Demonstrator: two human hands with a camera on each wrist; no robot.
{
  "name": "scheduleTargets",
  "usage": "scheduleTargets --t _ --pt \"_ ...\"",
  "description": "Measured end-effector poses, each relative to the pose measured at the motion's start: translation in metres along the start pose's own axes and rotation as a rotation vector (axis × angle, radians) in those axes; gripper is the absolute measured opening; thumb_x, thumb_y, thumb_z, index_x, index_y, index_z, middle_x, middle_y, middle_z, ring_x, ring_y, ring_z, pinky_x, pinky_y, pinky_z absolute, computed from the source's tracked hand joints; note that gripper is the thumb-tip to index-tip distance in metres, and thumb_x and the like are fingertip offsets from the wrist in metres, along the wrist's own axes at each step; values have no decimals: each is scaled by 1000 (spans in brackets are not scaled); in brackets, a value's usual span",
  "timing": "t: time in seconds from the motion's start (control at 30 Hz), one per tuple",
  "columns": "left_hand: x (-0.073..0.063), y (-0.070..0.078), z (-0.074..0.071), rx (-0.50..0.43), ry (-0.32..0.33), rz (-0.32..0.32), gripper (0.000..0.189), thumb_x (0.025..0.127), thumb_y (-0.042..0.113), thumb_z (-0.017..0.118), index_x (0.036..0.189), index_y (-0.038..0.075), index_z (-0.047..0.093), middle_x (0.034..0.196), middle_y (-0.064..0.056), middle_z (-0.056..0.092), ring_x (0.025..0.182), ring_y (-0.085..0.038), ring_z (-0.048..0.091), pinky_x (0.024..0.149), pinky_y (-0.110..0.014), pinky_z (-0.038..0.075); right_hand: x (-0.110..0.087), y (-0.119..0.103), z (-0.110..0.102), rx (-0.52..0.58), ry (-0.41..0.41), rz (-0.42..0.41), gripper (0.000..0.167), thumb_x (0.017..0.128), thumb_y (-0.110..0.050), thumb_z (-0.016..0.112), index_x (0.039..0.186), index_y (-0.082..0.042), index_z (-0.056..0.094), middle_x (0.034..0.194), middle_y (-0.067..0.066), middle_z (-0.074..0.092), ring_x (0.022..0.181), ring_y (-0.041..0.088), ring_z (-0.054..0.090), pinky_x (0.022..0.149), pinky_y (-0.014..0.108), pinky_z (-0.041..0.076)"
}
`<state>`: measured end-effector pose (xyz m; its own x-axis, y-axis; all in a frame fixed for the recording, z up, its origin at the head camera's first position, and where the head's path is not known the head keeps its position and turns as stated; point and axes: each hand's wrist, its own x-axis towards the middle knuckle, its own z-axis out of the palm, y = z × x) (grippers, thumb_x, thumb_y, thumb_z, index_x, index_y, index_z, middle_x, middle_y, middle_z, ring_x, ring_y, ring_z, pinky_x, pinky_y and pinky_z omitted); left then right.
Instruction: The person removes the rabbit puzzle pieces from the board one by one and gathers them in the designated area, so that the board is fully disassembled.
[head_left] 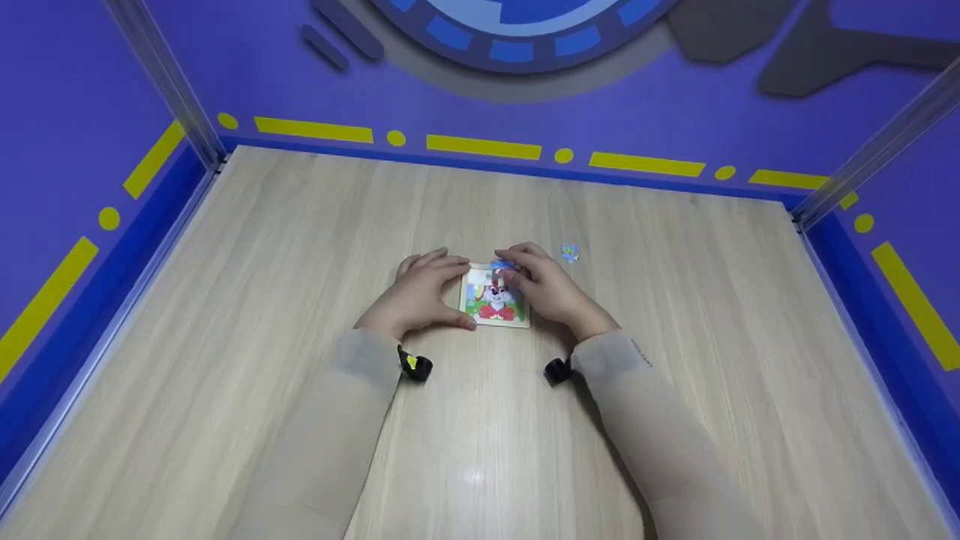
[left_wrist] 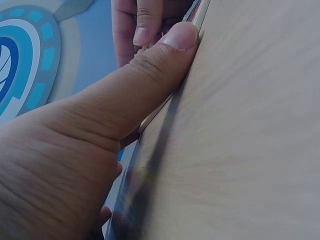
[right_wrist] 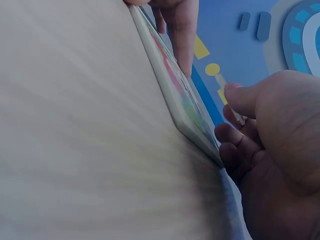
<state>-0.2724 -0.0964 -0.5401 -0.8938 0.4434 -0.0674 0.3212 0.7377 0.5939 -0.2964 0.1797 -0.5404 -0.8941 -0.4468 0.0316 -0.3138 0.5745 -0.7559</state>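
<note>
Lying flat on the wood-grain table [head_left: 480, 435], a small square puzzle frame [head_left: 501, 324] is flanked by two bare hands. Its left side is spanned by the left hand [head_left: 426, 291], the thumb being set at the near corner and the fingertips at the far one; the frame is thus clasped in a wide, shallow grip, by which sliding or turning would presumably be resisted. In the right hand [head_left: 547, 289], thumb and fingertips are drawn together, a partly hidden puzzle piece [head_left: 501, 265] being pinched between them above the frame's far side; by so light a hold, fine angling is probably allowed. Whether the frame is also touched by the right fingers cannot be told. Much of a cartoon animal picture [head_left: 496, 296] is laid within the rim, whereas a pale patch, apparently bare backing, is exposed toward the far left. One loose piece [head_left: 570, 253] is placed on the table beyond the right hand, apart from the frame, where it is judged to be within easy reach yet unobstructive.
</note>
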Motion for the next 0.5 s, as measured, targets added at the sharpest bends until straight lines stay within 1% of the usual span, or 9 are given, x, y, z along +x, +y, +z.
scheduleTargets --t 0.1,0.2,0.23,0.4,0.43,0.5 --pt "0 1 -1 -2 -3 1 115 77 63 100 170 15 53 181 0 48 178 -30 22 146 -58 6 -1 2 -8 15 21 -6 46 120 -24 58 164 -10 60 158 13 60 144 32 61 128 56 49" --pt "0 2 -1 -2 -8 6 114 77 62 100 170 15 53 181 -1 48 178 -31 22 146 -59 7 -2 4 -18 26 50 15 47 120 -25 56 165 -8 59 159 14 57 142 34 60 128 56 49" --pt "1 2 -1 -3 -9 6 113 78 61 100 170 15 53 181 0 48 179 -31 22 146 -59 6 -3 5 -23 32 59 30 47 121 -25 55 165 -9 59 159 14 55 142 34 59 128 56 48" --pt "1 1 0 -10 -12 4 112 78 59 101 170 14 54 181 0 47 179 -31 21 145 -59 6 -10 12 -42 31 88 132 46 121 -31 53 164 -13 58 162 9 51 153 34 52 137 57 40" --pt "1 1 0 -11 -12 4 112 78 58 101 169 14 54 181 0 47 179 -31 21 145 -58 6 -12 14 -46 24 94 151 47 121 -32 54 164 -14 57 162 8 51 153 33 52 137 56 40" --pt "1 1 0 -10 -11 5 112 78 58 101 169 14 54 181 0 48 179 -31 21 145 -59 6 -16 18 -52 16 113 164 47 120 -35 57 163 -15 58 159 6 53 147 31 54 132 54 44"
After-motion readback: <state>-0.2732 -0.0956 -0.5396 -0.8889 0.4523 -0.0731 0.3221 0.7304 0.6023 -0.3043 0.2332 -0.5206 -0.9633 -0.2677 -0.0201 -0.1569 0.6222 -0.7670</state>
